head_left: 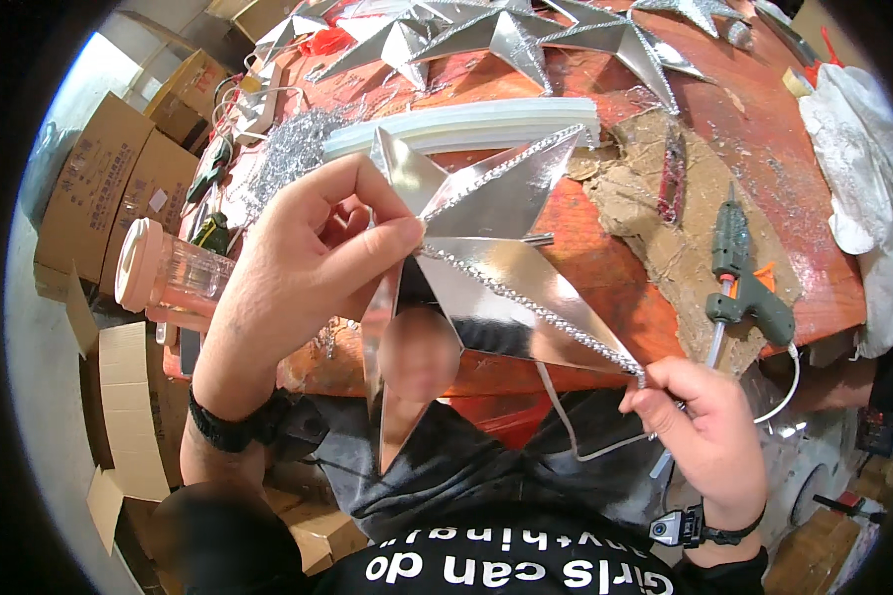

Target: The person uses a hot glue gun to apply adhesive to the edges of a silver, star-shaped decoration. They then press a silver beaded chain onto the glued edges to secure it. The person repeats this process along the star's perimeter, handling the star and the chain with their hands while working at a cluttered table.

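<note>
A mirror-bright silver star (491,317) hangs between my hands over the table's near edge. Along the ridges of two of its arms runs a braided silver trim (541,305). At the star's middle, my left hand (313,248) pinches the trim between thumb and forefinger, its other fingers curled. The right thumb and fingers of my right hand (700,421) close on the trim's end, at the tip of the lower right arm. To the right, a dark green glue gun (749,302) with an orange trigger lies on torn cardboard (630,198).
Several silver stars (496,45) lie at the far side of the red table (744,109). Pale strips (466,124) and tangled silver trim (293,154) sit behind the held star. At left are a lidded cup (169,273) and cardboard boxes (94,188). White cloth (863,188) hangs at right.
</note>
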The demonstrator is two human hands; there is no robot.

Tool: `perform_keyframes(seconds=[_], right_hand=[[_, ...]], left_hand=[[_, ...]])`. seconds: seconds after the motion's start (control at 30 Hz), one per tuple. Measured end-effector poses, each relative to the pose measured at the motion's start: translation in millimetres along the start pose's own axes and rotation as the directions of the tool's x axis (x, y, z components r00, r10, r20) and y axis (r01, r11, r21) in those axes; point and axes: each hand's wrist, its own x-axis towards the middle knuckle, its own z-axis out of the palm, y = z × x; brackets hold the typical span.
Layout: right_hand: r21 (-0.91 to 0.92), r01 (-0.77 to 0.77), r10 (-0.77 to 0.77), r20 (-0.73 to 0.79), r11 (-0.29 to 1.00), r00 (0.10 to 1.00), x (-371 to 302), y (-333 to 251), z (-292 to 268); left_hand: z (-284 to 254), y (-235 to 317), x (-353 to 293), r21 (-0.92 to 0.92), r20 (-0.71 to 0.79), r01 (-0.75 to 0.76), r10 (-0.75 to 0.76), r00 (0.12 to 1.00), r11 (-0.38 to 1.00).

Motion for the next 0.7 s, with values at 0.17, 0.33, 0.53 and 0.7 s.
perform_keyframes(seconds=[0.17,0.33,0.53,0.7], right_hand=[[-0.373,0.086,0.003,0.23,0.924,0.973,-19,9,-27],[-0.669,0.036,0.331,0.413,0.743,0.849,-54,25,-71],[-0.408,-0.252,0.158,-0.249,0.878,0.956,-62,30,-137],[-0.862,-0.008,-0.483,-0.291,0.507,0.826,12,36,-139]], left_hand=[[3,-7,0,-0.044,-0.036,-0.028,0.027,0.999,0.999],[2,-6,-1,-0.121,-0.016,-0.008,0.007,1.0,0.993],[8,-7,-1,-0.201,-0.031,-0.056,0.051,0.998,0.978],[4,-1,-6,-0.216,-0.05,-0.048,0.038,0.998,0.975]])
